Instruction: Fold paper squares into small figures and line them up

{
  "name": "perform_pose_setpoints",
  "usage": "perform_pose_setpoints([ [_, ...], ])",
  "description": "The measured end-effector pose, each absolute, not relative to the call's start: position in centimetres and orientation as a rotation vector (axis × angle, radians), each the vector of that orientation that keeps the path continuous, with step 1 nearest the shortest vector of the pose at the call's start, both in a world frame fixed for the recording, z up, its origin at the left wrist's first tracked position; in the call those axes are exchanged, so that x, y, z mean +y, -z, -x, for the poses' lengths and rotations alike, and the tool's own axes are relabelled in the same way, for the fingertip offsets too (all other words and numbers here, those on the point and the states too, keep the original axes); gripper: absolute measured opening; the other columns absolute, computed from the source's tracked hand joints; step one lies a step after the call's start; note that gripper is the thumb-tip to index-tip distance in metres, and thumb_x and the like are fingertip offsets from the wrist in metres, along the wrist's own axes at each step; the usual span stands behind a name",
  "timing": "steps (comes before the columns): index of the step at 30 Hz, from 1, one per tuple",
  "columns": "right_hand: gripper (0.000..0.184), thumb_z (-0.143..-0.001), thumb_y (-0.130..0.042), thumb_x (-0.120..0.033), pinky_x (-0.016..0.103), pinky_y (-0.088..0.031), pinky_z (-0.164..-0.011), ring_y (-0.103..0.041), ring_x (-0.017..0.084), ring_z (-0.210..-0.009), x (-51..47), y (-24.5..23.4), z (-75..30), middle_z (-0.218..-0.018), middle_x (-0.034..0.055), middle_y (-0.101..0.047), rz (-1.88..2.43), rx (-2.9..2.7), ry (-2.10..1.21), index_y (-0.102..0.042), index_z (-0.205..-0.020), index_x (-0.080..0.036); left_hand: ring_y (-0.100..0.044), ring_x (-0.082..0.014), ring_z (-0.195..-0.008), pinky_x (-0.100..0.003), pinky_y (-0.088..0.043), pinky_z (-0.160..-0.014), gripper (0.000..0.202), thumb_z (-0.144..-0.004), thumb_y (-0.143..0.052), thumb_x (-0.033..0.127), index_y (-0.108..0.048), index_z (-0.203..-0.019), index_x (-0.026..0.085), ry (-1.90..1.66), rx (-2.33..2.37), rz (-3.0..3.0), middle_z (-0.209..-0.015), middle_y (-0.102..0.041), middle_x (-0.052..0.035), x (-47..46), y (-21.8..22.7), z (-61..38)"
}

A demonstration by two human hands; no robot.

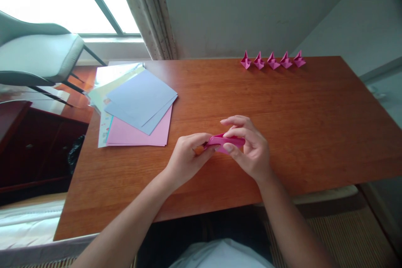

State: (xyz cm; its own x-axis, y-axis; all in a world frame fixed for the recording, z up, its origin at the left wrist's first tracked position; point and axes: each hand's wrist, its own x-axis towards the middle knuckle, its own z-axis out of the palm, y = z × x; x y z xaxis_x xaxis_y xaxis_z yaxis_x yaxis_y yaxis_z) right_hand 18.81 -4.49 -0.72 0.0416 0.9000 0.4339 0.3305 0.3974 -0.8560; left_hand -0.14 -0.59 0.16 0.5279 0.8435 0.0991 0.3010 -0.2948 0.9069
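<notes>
A small folded piece of magenta paper point(222, 141) is held just above the wooden table point(314, 125), near its middle. My left hand point(187, 157) pinches the paper's left end with thumb and fingers. My right hand point(249, 146) grips the right part, thumb below and fingers curled over the top. Both hands nearly meet around the paper, which hides part of it.
Several finished magenta paper figures point(272, 60) stand in a row at the far right edge. A loose stack of blue, pink and pale sheets point(138, 109) lies at the left. A grey chair point(37, 54) and a window are beyond the table's left end.
</notes>
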Motion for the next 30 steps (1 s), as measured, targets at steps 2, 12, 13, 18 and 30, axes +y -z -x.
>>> perform_pose_setpoints([
  [2, 0.008, -0.088, -0.070, -0.032, 0.054, -0.050, -0.103, -0.061, 0.029, -0.117, -4.51, 0.70, -18.84, -0.121, 0.0037, -0.069, 1.137, -1.494, -0.661, -0.070, -0.096, -0.031, -0.062, -0.0147, -0.068, -0.025, -0.045, -0.066, 0.012, -0.093, -0.064, 0.026, -0.072, -0.087, 0.019, -0.747, 0.948, -1.827, -0.077, -0.071, -0.0015, -0.57, -0.24, 0.23],
  [12, 0.007, -0.088, -0.070, -0.026, 0.052, -0.048, -0.104, -0.061, 0.028, -0.116, -4.54, 0.77, -18.76, -0.119, 0.0042, -0.069, 1.109, -1.466, -0.677, -0.071, -0.095, -0.029, -0.061, -0.0122, -0.066, -0.022, -0.045, -0.065, 0.010, -0.091, -0.064, 0.019, -0.073, -0.086, 0.016, -0.773, 0.942, -1.825, -0.075, -0.071, -0.0008, -0.53, -0.14, 0.13],
  [13, 0.007, -0.089, -0.070, -0.026, 0.052, -0.048, -0.104, -0.060, 0.027, -0.116, -4.55, 0.76, -18.76, -0.119, 0.0042, -0.069, 1.110, -1.464, -0.678, -0.071, -0.095, -0.029, -0.060, -0.0118, -0.066, -0.022, -0.045, -0.064, 0.010, -0.091, -0.064, 0.019, -0.072, -0.086, 0.016, -0.773, 0.944, -1.828, -0.074, -0.070, -0.0005, -0.52, -0.17, 0.12],
  [18, 0.007, -0.090, -0.069, -0.025, 0.051, -0.049, -0.103, -0.060, 0.027, -0.116, -4.55, 0.69, -18.76, -0.117, 0.0037, -0.069, 1.122, -1.453, -0.676, -0.071, -0.094, -0.030, -0.060, -0.0110, -0.065, -0.021, -0.045, -0.064, 0.009, -0.091, -0.065, 0.018, -0.072, -0.086, 0.015, -0.771, 0.941, -1.843, -0.074, -0.070, 0.0002, -0.53, -0.22, 0.11],
  [30, 0.012, -0.090, -0.070, -0.019, 0.050, -0.050, -0.102, -0.062, 0.024, -0.109, -4.36, 0.84, -18.78, -0.107, 0.0010, -0.072, 1.134, -1.453, -0.600, -0.072, -0.089, -0.031, -0.057, -0.0107, -0.063, -0.022, -0.043, -0.063, 0.011, -0.091, -0.064, 0.018, -0.069, -0.081, 0.016, -0.758, 0.961, -1.847, -0.071, -0.067, 0.0009, -0.62, -0.31, 0.04],
])
